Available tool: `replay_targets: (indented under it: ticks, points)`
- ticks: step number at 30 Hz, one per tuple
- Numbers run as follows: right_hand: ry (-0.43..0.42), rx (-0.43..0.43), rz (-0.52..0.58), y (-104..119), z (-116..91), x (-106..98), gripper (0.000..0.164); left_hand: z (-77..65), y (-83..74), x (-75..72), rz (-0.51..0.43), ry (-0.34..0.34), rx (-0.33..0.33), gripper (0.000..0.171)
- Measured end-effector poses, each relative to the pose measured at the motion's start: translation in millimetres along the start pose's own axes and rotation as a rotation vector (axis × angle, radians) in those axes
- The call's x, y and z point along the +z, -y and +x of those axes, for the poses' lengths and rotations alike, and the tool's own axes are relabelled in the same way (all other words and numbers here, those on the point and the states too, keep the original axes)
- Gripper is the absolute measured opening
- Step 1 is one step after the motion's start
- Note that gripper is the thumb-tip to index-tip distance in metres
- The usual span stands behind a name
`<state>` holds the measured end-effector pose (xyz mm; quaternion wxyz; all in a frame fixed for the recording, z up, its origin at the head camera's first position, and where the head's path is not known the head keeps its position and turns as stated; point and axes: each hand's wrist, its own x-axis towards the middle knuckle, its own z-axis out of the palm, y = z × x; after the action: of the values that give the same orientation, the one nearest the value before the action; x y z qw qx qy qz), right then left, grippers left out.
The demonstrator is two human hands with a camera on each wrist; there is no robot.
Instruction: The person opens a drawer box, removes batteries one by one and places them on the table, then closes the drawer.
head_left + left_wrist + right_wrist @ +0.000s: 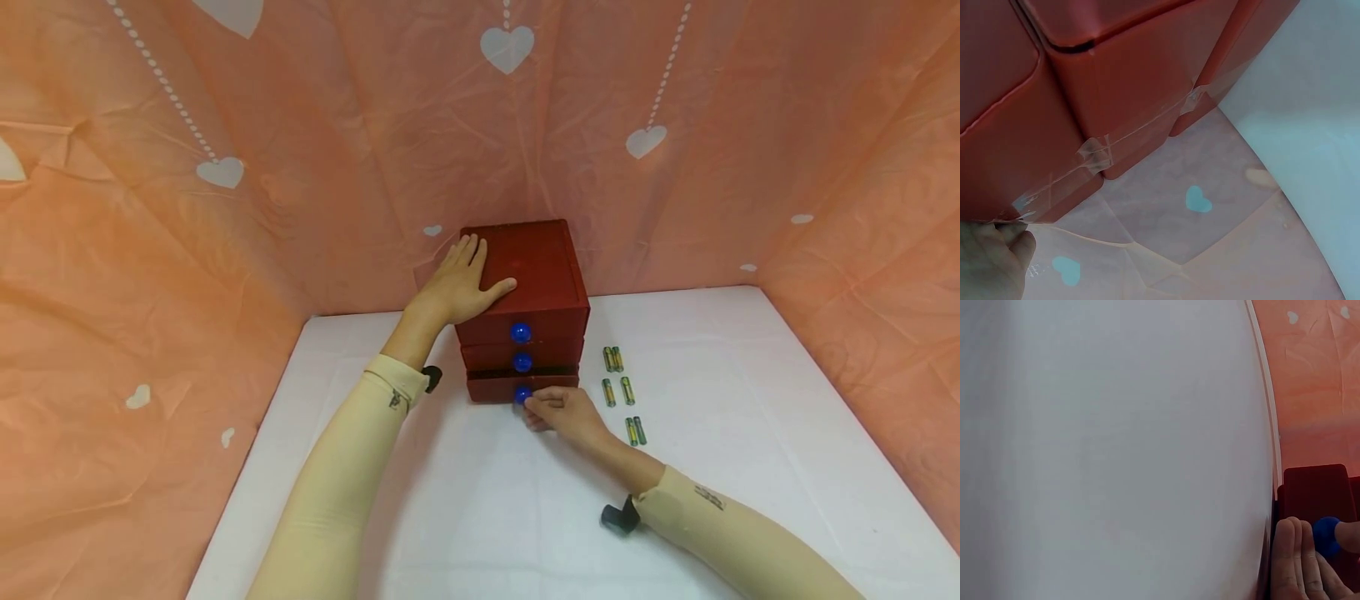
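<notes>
A dark red three-drawer box [532,258] stands at the back of the table, with a round blue knob on each drawer. My left hand [459,287] rests on its top left part, fingers straight and thumb spread. The bottom drawer [491,389] sticks out slightly, a dark gap showing above its front. My right hand [566,412] pinches that drawer's blue knob [522,394]; in the right wrist view the thumb is against the knob [1327,536]. In the left wrist view, clear tape runs along the box's red side [1141,87].
Several small green and gold batteries [627,390] lie in pairs on the white tablecloth [480,517], right of the box. An orange curtain with white hearts [360,167] hangs behind the box and on both sides.
</notes>
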<state>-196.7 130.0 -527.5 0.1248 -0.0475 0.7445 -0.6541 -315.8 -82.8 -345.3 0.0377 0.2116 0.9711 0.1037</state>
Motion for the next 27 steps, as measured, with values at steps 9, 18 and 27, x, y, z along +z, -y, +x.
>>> replay_targets:
  ticks: [9, 18, 27]
  points:
    - [-0.021, -0.005, 0.014, 0.3, 7.5, 1.0, 0.028, -0.4, 0.3, -0.6, -0.005, 0.001, 0.001, 0.1]
    - [-0.04, -0.001, 0.047, 1.0, 13.4, 1.4, 0.026, 0.1, -0.3, -1.2, -0.009, -0.003, 0.001, 0.1]
    - [-0.056, 0.038, 0.029, 3.0, 18.8, 2.1, 0.028, 1.1, -0.2, -1.6, -0.007, 0.002, -0.001, 0.1]
